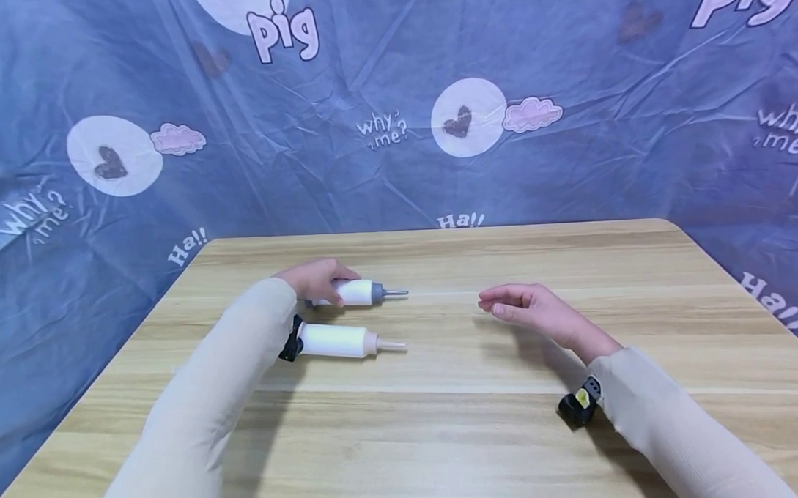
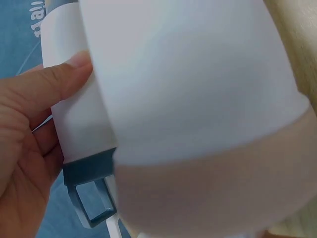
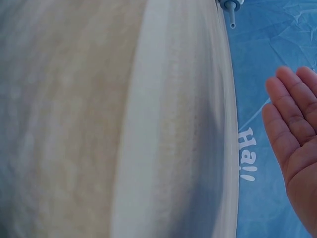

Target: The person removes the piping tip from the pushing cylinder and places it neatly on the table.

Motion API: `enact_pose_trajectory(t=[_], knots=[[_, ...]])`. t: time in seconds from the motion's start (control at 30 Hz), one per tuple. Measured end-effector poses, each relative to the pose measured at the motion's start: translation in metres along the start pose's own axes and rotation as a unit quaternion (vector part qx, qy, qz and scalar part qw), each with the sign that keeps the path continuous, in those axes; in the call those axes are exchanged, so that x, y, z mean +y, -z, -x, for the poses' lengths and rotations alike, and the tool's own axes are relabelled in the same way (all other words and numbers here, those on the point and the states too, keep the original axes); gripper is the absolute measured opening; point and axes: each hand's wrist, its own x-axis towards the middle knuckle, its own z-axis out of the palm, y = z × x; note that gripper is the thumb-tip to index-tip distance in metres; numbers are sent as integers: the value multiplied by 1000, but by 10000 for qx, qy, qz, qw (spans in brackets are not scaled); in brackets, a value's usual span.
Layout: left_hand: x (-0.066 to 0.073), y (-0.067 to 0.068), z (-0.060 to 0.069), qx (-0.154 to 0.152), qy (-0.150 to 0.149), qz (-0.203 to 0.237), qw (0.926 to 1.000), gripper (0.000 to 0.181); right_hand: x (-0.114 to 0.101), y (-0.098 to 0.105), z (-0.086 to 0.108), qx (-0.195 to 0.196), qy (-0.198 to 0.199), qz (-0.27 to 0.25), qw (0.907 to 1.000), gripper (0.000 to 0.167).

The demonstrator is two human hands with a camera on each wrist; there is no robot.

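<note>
In the head view my left hand (image 1: 321,279) grips a white cylinder with grey-blue ends (image 1: 356,292), whose thin tube points right. Up close, the left wrist view shows the thumb (image 2: 69,74) of that hand across its white side (image 2: 81,116) and fingers behind it; a square loop (image 2: 91,203) hangs from the grey-blue end. Beside it, nearer me, lies a similar white cylinder with beige-pink ends (image 1: 336,340), which fills much of the left wrist view. My right hand (image 1: 533,306) is held over the table's right half, fingers extended, holding nothing.
Both cylinders are on a light wood-grain table (image 1: 445,423). A blue printed cloth (image 1: 344,185) hangs behind the table and along its sides. Dark wrist cameras (image 1: 579,404) are strapped below both sleeves.
</note>
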Motion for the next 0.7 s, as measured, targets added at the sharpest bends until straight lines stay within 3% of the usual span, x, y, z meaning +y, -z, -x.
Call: enact_pose_trajectory(t=[0.13,0.47,0.7], knots=[[2,4,4,40,3,40,10000,61,-1,-1,-1,-72,-57,-20,10000,45],[10,14,8,91,-353,-47,9993,62,-6,-2,-5,-218,-35,-30,9998,45],[28,23,8,171,-798,-140,9966,60,-14,-1,-7,-262,108,115,9995,44]])
